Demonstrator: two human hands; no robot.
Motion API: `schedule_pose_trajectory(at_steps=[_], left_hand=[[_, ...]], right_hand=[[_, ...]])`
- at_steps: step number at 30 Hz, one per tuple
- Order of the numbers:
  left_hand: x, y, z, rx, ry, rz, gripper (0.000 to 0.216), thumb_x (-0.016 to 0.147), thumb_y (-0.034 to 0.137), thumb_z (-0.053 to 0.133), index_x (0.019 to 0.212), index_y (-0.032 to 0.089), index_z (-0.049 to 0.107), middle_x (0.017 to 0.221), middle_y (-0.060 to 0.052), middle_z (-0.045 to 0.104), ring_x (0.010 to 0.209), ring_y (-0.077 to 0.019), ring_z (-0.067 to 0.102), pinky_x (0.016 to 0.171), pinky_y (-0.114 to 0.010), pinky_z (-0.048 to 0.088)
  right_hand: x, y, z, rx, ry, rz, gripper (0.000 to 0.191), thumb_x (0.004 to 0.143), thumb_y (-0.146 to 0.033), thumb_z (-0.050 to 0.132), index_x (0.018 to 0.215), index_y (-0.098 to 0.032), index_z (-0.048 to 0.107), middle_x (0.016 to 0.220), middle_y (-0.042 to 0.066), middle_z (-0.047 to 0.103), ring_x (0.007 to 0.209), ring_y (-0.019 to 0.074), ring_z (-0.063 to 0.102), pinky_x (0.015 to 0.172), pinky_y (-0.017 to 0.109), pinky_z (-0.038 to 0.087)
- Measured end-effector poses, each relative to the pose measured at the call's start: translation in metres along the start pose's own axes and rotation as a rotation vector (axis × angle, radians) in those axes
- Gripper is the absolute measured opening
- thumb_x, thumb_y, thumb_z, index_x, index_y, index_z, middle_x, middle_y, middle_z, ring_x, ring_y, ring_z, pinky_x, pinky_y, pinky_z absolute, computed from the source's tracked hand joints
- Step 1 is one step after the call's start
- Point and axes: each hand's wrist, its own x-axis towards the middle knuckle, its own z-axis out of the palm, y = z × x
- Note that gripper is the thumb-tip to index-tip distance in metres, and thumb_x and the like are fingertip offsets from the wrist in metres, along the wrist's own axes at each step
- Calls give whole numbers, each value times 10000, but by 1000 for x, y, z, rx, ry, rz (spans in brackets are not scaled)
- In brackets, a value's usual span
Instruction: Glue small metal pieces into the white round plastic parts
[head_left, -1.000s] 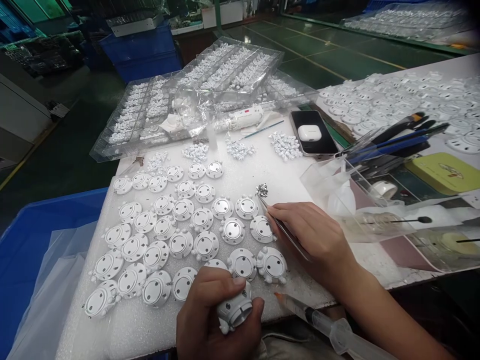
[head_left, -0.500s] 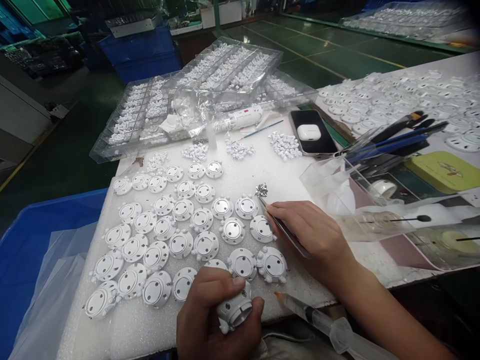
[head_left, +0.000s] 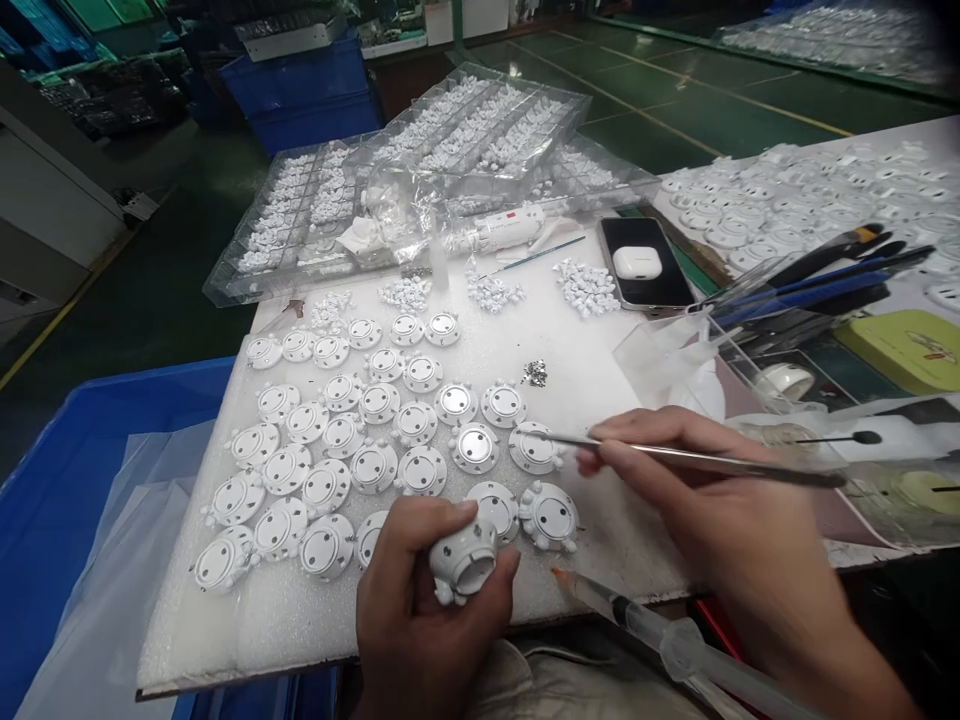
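My left hand is closed round a small white round part with its hollow side up, near the front edge of the white foam board. In a pinch, my right hand grips metal tweezers; their tip lies over a white disc on the board. Several white discs with grey centres cover the board's left half. A little heap of tiny metal bits sits just beyond the tweezers' tip.
A syringe lies at the board's front edge. Behind are clear trays of white parts, small heaps of white pieces, a phone with an earbud case, a clear box of brushes, and a blue bin at left.
My right hand has drawn the tweezers back from the metal heap and swung them level, tip now over a disc. My left hand has tilted its part. The view has shifted slightly.
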Motion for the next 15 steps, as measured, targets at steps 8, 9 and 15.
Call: schedule_pose_trajectory(at_steps=[8, 9, 15], left_hand=[[1, 1, 1, -57, -3, -57, 351, 827, 141, 805, 1125, 257, 660, 947, 34, 643, 854, -93, 661, 730, -133, 564], [1, 1, 1, -57, -12, -48, 353, 829, 136, 803, 1130, 255, 662, 956, 33, 642, 872, -93, 657, 746, -132, 560], [2, 1, 1, -6, -66, 33, 368, 848, 104, 778, 1175, 240, 680, 977, 12, 635, 892, -103, 636, 759, -164, 547]], right_hand=[[-12, -13, 6, 508, -313, 572, 219, 770, -401, 863, 744, -214, 753, 681, 13, 701, 664, 116, 678, 654, 186, 559], [-13, -10, 8, 533, -321, 584, 223, 775, -403, 860, 740, -213, 748, 684, 10, 700, 662, 110, 670, 655, 185, 553], [-16, -2, 13, 594, -382, 552, 194, 798, -377, 852, 760, -219, 747, 694, -11, 699, 664, 85, 656, 672, 163, 539]])
